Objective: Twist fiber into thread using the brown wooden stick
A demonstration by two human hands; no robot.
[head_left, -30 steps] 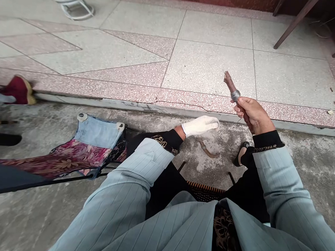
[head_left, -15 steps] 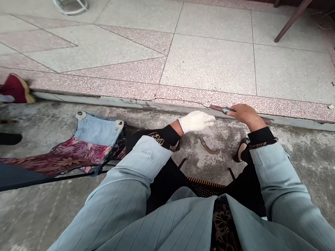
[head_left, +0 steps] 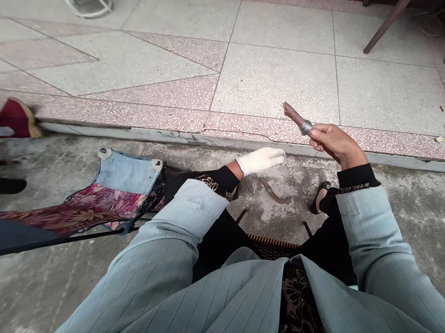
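My right hand (head_left: 337, 143) is bare and closed around a short brown stick (head_left: 293, 113), which tilts up to the left above the step edge. A coil of silvery wire (head_left: 305, 127) is wound round the stick, right by my thumb. To its left and lower, my left hand (head_left: 263, 160), in a white knit glove, is closed with the fingers pressed together. What it pinches, if anything, cannot be made out. A curved brown piece of wood (head_left: 276, 194) lies on the concrete below my gloved hand.
A raised tiled step (head_left: 275, 80) runs across in front. To my left stands a folding chair (head_left: 127, 174) with patterned fabric; beyond it is a person's red shoe (head_left: 16, 118). A white stool (head_left: 87, 0) and dark wooden legs (head_left: 387, 26) stand on the tiles.
My right hand swung the stick down level with the step edge, then raised it to a tilt again, turning it. The gloved left hand shifted slightly left and stayed closed.
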